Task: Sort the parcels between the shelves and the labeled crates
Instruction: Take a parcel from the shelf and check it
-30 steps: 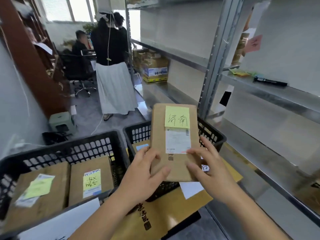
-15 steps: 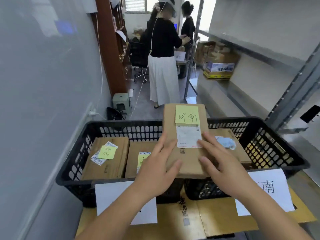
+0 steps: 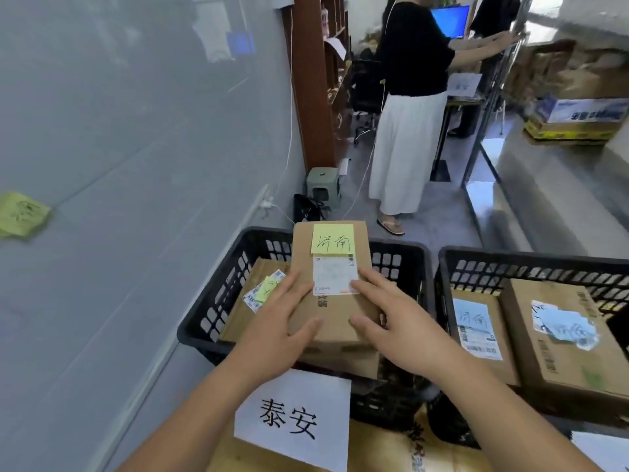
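A brown cardboard parcel [image 3: 335,320] with a yellow sticky note and a white shipping label hangs over the left black crate [image 3: 211,308]. My left hand [image 3: 272,335] grips its left near corner, and my right hand [image 3: 398,328] grips its right near corner, thumbs and forefingers on top. A white paper sign [image 3: 292,417] with black characters hangs on this crate's front. Another parcel [image 3: 258,270] with a yellow note lies inside, partly hidden. The right black crate [image 3: 510,257] holds two parcels [image 3: 476,321] [image 3: 561,335] with blue notes.
A grey wall runs along the left, with a yellow note [image 3: 20,214] stuck on it. A person [image 3: 408,97] stands in the aisle ahead beside a small green stool [image 3: 321,182]. Metal shelving [image 3: 544,185] with cardboard boxes [image 3: 578,117] lines the right side.
The view has swung left. Both hands have carried the parcel leftward from the right crate to above the left crate, keeping the same hold.
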